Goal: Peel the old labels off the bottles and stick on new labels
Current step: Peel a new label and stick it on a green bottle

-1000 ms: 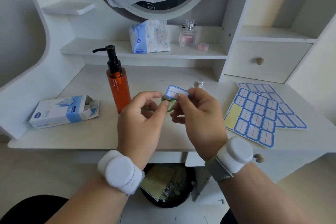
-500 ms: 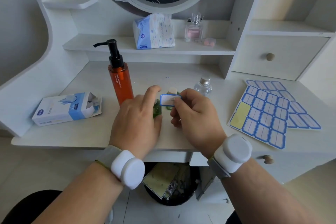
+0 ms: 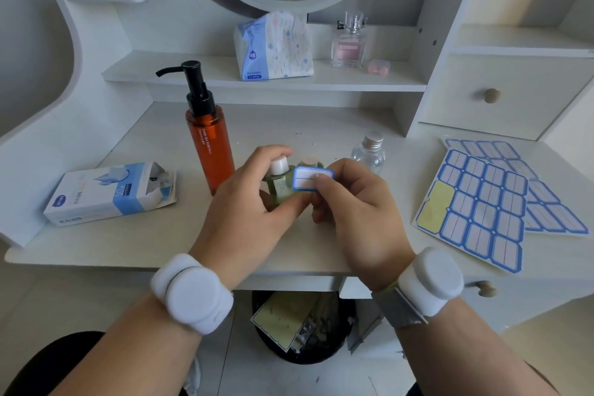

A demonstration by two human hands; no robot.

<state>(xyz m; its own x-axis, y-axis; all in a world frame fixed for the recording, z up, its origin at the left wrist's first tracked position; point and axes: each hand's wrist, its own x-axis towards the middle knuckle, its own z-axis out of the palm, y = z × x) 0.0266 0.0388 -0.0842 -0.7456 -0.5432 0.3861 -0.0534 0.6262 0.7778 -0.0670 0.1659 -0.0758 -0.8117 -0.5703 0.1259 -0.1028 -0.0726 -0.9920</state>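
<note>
Steadying for labelling, the small green bottle (image 3: pixel 279 187) is gripped by the left hand (image 3: pixel 254 202) while the new label (image 3: pixel 310 179) is pinched in the right hand (image 3: pixel 356 209).

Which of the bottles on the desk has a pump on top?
The tall orange bottle, standing left of the hands. It has a black pump; the small clear bottle has a silver screw cap.

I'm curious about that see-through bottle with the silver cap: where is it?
The clear bottle stands on the desk just beyond the right hand, left of the label sheets.
</note>
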